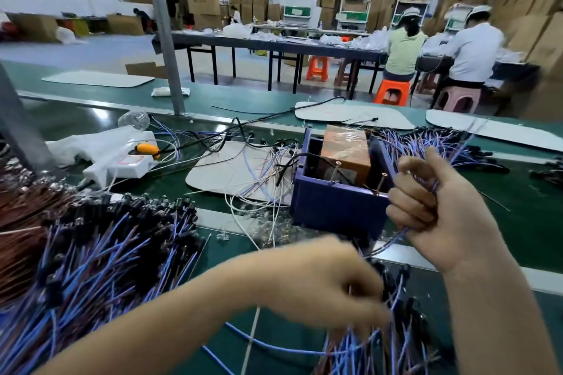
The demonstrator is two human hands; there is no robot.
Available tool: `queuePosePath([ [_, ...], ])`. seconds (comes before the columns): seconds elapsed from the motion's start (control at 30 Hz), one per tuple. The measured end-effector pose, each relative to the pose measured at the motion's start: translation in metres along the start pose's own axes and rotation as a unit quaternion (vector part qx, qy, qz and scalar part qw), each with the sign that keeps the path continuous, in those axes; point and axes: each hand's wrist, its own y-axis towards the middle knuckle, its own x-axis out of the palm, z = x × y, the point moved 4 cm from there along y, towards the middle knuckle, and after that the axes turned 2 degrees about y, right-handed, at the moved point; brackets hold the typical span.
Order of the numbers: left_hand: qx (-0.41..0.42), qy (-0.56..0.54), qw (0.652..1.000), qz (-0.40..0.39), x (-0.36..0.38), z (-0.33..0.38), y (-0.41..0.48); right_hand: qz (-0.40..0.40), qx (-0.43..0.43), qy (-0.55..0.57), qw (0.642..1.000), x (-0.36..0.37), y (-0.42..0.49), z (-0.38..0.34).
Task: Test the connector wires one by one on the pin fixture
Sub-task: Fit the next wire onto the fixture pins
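Blur and cut-offs
The left hand (329,280) is smeared by motion, grip unreadable; the wire pile (100,253) runs off the left edge; the right hand (441,210) hides part of its wires (396,236).

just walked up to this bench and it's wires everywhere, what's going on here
A person is working through blue connector wires at a green bench. Their right hand grips a small bunch of wires just right of the blue fixture box with its upright pins. The left hand, blurred, reaches into the near pile; whether it holds a wire cannot be told. A bigger pile lies to the left.
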Motion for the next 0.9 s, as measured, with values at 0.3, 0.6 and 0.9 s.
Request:
queuePosePath([
  [0.3,-0.005,-0.382,0.845,0.375,-0.047,-0.042,0.01,-0.12,0.151,-0.168,0.967,0.04,0.0,0.067],
  [0.6,-0.071,-0.418,0.827,0.368,-0.043,-0.057,0.01,-0.045,0.037,-0.257,0.965,0.024,0.005,0.057],
  [0.9,-0.061,-0.414,0.83,0.369,-0.039,-0.061,0.013,0.023,-0.114,-0.281,0.953,0.016,0.006,0.037],
])
